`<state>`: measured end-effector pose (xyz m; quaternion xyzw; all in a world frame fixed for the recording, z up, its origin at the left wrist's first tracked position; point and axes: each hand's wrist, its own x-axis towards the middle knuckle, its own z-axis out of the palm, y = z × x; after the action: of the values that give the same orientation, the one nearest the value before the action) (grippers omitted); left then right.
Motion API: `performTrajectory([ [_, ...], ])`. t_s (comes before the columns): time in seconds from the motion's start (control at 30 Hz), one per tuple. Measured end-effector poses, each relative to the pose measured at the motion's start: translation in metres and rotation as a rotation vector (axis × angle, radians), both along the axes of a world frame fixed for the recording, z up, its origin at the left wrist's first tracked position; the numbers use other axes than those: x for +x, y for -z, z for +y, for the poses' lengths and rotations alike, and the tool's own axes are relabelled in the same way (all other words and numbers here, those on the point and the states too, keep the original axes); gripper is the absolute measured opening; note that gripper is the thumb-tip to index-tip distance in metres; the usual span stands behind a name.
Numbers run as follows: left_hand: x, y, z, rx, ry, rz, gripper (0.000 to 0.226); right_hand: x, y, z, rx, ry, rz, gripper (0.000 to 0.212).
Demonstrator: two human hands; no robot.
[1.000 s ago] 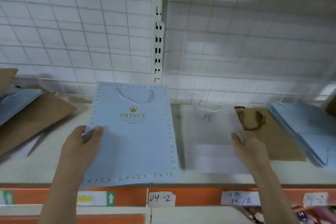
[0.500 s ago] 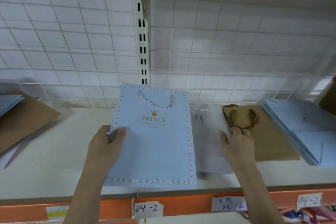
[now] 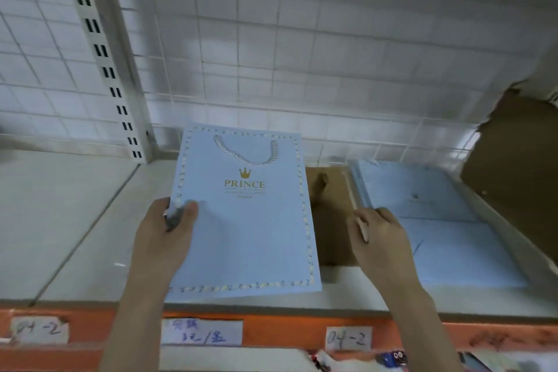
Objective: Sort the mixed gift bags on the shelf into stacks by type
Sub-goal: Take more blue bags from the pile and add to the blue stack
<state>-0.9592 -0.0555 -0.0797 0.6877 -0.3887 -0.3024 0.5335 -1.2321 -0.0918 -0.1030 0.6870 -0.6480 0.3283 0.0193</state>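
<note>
The left hand [image 3: 169,229] pinches the left edge of a flat light-blue paper gift bag [image 3: 244,220], thumb on the printed face and fingers curled beneath; the bag is printed with a gold crown and the word PRINCE, bordered with a pale stitched pattern, and fitted with a white twisted cord handle [image 3: 246,152] lying against its upper face; the bag is held roughly level above the pale grey shelf board [image 3: 75,220], its near edge above the shelf's front lip.

The right hand [image 3: 377,238] rests at the left edge of a stack of plain light-blue paper bags [image 3: 437,220] lying flat on the right part of the shelf; its fingers are curled at that edge; whether they grip a bag cannot be told from this view.

A flat brown kraft paper bag [image 3: 329,211] lies on the shelf between the held bag and the blue stack, partly covered by the held bag; its folded handle is dimly visible near its top.

A brown cardboard sheet [image 3: 513,166] leans at the far right; a white slotted metal upright [image 3: 105,69] stands at rear left, in front of a white wire grid panel [image 3: 302,54]; the orange shelf front [image 3: 271,332] carries white paper labels [image 3: 348,338], two of them handwritten 04-2.
</note>
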Motion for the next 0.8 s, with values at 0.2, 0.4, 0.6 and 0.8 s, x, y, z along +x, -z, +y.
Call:
performTrajectory([
  [0.2, -0.052, -0.004, 0.004, -0.057, -0.037, 0.02, 0.027, -0.044, 0.006, -0.004, 0.025, -0.042, -0.041, 0.007],
  [0.4, -0.068, -0.01, -0.004, -0.044, 0.002, -0.01, 0.03, -0.065, 0.009, -0.008, 0.002, -0.017, -0.068, 0.008],
  [0.6, -0.12, -0.02, -0.022, -0.101, 0.167, -0.028, 0.031, -0.116, 0.004, -0.006, -0.009, 0.05, -0.147, 0.011],
  [0.8, -0.2, -0.005, -0.04, -0.071, 0.298, -0.051, 0.032, -0.201, -0.002, -0.004, 0.083, 0.246, -0.136, 0.023],
])
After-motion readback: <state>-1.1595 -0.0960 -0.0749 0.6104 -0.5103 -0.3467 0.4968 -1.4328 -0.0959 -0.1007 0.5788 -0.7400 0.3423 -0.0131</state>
